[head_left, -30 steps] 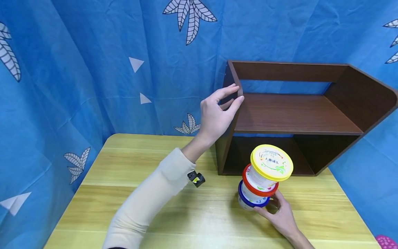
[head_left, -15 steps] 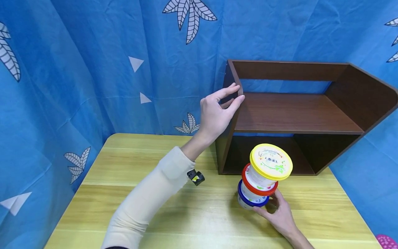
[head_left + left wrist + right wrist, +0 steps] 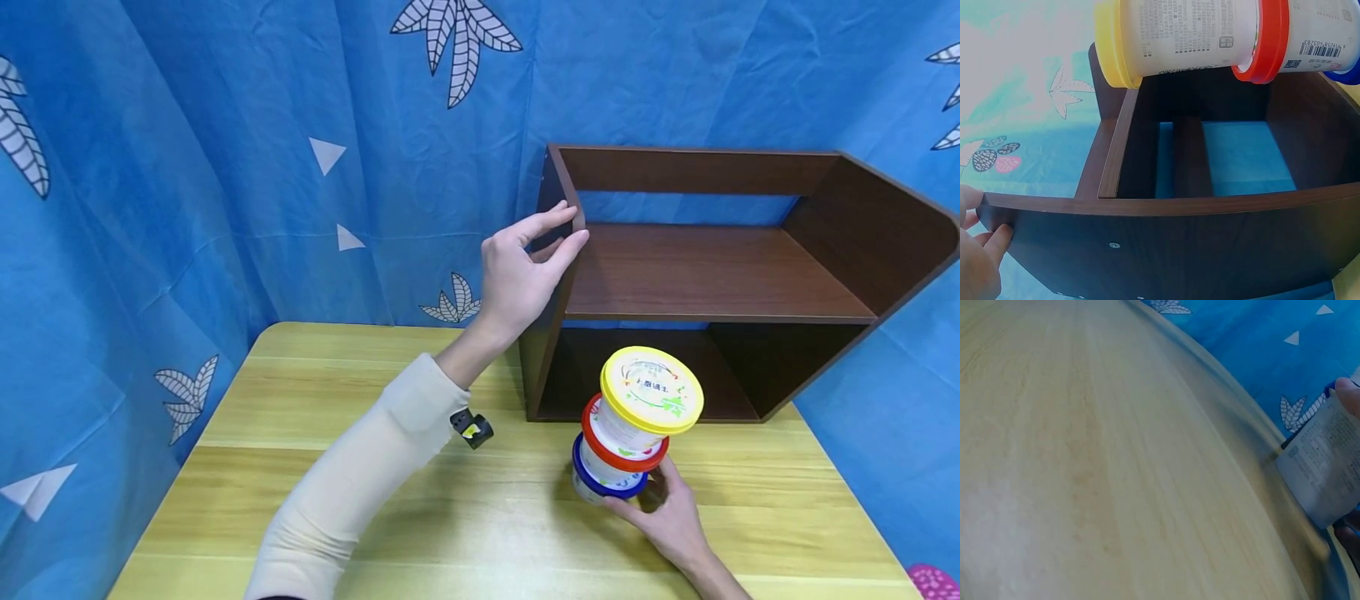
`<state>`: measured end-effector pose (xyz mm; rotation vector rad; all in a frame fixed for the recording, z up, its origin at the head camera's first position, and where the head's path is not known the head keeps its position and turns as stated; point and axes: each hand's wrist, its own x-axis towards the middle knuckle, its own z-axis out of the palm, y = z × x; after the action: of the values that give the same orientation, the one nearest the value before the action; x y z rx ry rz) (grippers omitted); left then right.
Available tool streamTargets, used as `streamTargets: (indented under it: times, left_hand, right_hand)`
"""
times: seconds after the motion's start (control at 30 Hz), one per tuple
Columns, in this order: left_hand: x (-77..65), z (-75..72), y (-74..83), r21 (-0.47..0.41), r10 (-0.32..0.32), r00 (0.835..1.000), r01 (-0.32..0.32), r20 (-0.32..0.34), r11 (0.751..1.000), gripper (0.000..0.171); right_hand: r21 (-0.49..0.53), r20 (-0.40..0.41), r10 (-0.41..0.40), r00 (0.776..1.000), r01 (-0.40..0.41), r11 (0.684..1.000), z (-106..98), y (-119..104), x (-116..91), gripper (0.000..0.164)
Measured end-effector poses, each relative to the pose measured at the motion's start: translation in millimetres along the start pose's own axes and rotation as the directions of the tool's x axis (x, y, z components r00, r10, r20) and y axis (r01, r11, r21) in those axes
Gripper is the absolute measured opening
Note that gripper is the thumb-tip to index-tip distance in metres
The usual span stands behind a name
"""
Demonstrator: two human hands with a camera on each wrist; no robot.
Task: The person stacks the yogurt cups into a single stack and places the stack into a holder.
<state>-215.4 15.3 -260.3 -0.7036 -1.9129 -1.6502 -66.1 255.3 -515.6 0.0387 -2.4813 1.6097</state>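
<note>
Three white tubs stand stacked on the wooden table (image 3: 420,533): the yellow-lidded tub (image 3: 652,390) on top, the red-lidded tub (image 3: 611,472) in the middle, the blue-lidded tub (image 3: 588,487) at the bottom. My right hand (image 3: 675,521) grips the blue-lidded tub from the right, thumb at its near side; the other fingers are partly hidden behind it. Higher up, my left hand (image 3: 517,271) pinches the front edge of the left side panel of a dark brown shelf unit (image 3: 720,271). The left wrist view shows fingers (image 3: 1000,240) at that panel's corner.
Behind the stack, close to it, opens the shelf unit's lower compartment (image 3: 637,354). Its upper board (image 3: 720,283) lies above that. A blue curtain (image 3: 225,167) with leaf prints hangs behind the table. Something pink (image 3: 932,581) shows at the lower right corner.
The stack and my right hand have shifted very slightly to the left. My left hand stays at the side panel.
</note>
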Motion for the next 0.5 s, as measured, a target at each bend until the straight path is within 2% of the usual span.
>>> streamTargets:
  times: [0.5]
  left_hand:
    - [-2.5,-1.3,1.6,0.004,-0.003,1.000,0.003,0.006,1.000,0.035]
  right_hand:
    - [0.078,-0.060,-0.047,0.997,0.051,0.996,7.5,4.9,-2.2,0.076]
